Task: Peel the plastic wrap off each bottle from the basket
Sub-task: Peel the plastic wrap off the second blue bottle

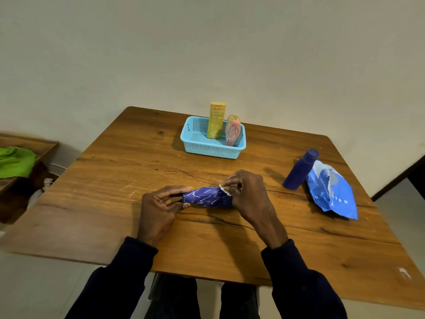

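One bare bottle (299, 171) is done, the yellow bottle (216, 120) and pink bottle (232, 132) wait in the basket (207, 148) — the left hand (158, 208) grips the wrapped blue bottle (207, 198), the right hand (249, 195) pinches its wrap (223, 189).

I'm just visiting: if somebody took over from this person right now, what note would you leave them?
Left hand grips one end of the wrapped blue bottle, turned sideways; right hand pinches its wrap at the other end.
Yellow bottle and pink bottle stand wrapped in the basket.
Done: one bare blue bottle stands at the right.
Left: three wraps to peel.
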